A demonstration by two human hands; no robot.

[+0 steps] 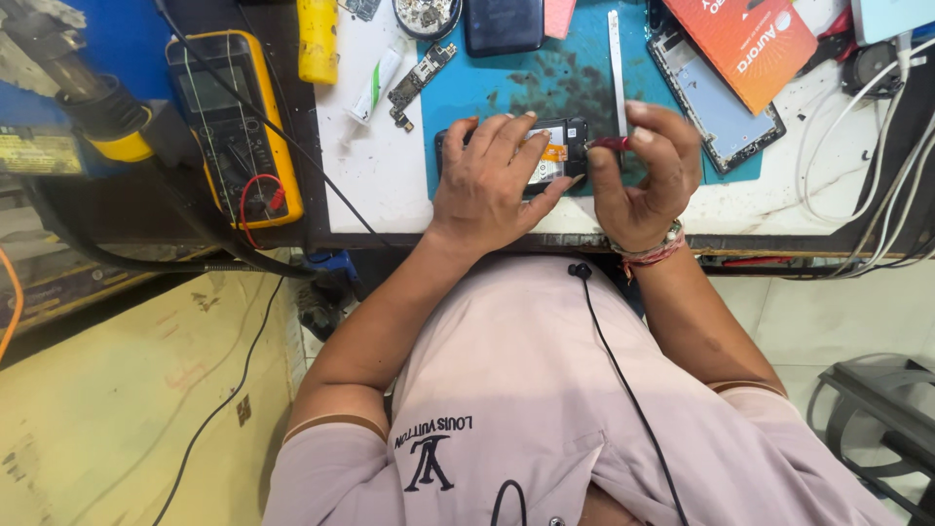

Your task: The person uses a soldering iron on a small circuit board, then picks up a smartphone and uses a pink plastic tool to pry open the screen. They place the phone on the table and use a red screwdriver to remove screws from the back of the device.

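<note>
While the phone [550,156] lies open w/ its back off at mid frame on the teal mat [575,78], work is partly done: insides show, orange strip bare, cover not back on. Far left, a yellow meter [234,122] sits w/ a yellow bottle [317,39] beside it. Left hand [487,185] presses flat on the phone, fingers spread, holding it down. Up top, a round dish [427,15] holds tiny bits, maybe screws, can't tell. Right hand [648,175] has fingers closed, pinching a red-handled tool [609,143] at the phone's right end. Upper right, another opened phone [716,102] lies under an orange box [745,44].
</note>
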